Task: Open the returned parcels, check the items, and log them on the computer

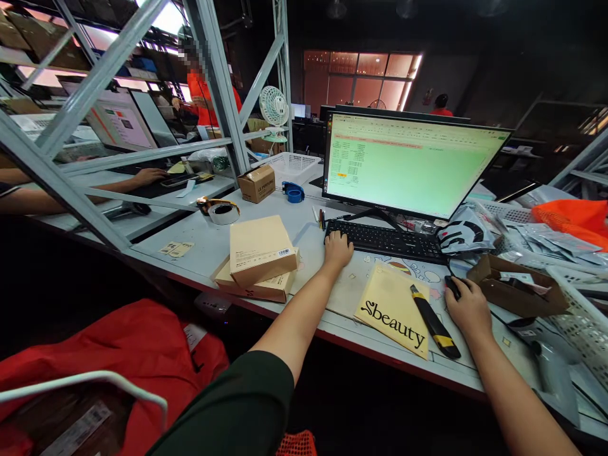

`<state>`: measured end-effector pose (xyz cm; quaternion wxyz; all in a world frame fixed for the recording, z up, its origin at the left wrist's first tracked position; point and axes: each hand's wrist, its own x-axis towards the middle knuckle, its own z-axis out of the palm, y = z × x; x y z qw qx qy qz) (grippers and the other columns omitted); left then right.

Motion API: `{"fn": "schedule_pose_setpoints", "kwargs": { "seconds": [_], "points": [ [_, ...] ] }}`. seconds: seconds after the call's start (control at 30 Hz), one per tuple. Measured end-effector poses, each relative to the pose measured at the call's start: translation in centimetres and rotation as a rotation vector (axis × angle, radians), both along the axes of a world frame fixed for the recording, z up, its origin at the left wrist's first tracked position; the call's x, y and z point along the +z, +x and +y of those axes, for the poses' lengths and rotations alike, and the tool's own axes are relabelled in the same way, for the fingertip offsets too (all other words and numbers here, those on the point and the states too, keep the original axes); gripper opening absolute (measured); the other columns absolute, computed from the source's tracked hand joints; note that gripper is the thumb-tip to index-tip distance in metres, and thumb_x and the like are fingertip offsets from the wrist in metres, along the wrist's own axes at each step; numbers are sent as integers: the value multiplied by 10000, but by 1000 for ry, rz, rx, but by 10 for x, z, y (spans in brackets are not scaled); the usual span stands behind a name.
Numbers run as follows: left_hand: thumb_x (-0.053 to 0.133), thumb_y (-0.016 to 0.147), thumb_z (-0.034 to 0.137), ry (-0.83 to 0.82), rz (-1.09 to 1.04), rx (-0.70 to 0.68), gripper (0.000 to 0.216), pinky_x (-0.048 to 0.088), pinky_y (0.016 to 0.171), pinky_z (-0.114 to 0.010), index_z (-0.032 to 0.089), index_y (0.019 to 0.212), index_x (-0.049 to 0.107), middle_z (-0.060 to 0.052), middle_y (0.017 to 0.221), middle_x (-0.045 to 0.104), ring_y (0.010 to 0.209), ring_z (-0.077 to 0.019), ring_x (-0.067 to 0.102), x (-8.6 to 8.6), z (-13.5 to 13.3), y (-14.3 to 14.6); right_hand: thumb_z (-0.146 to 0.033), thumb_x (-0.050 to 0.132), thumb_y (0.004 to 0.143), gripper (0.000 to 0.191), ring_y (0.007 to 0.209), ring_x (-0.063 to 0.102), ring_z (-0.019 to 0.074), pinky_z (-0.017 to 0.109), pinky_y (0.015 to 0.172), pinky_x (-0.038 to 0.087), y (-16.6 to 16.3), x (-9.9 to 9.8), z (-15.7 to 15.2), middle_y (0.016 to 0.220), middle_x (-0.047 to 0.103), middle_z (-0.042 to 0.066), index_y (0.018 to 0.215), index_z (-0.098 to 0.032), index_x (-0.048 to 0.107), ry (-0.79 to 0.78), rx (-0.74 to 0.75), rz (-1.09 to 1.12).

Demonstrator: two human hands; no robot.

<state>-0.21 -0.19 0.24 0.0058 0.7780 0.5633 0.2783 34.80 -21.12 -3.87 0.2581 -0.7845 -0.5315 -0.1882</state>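
My left hand (338, 248) rests on the left end of a black keyboard (394, 240), fingers curled down onto the keys and holding nothing. My right hand (468, 305) lies cupped over a black mouse (452, 286) to the right. A monitor (408, 163) with a green spreadsheet stands behind the keyboard. Between my hands lie a yellow "beauty" envelope (392, 310) and a black-and-yellow utility knife (434, 323).
Two stacked tan boxes (259, 256) sit left of the keyboard, with tape rolls (223, 212) and a small carton (256, 182) behind. An open cardboard box (517, 291) and white baskets (582, 310) crowd the right. A red bag (118, 354) sits below. Another person's arms (128, 183) are at the left desk.
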Motion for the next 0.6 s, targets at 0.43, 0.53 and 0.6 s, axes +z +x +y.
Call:
{"fn": "schedule_pose_setpoints", "kwargs": {
  "seconds": [0.43,0.53,0.6],
  "points": [
    [537,1031,352,0,0,2,323,406,1126,-453,154,1228,699,-173,1385,620,1322,-319,518,-1,1,1,-438,504,944,538,1240,616,348,493,1086,515,0,1,-1,1412,625,170,1344,-160,734,-7,-20,29],
    [538,1030,350,-5,-1,0,325,407,1121,-452,156,1237,696,-171,1369,627,1324,-317,516,1,0,0,-436,507,941,530,1229,618,345,485,1078,514,-2,2,-1,1401,628,169,1332,-164,739,0,-16,28],
    [537,1030,350,-7,-1,0,324,411,1115,-451,156,1235,697,-171,1361,629,1317,-316,519,1,-1,0,-430,512,937,520,1211,622,340,480,1065,516,-2,1,-1,1388,633,166,1325,-174,744,-21,-16,33]
  ]
}}
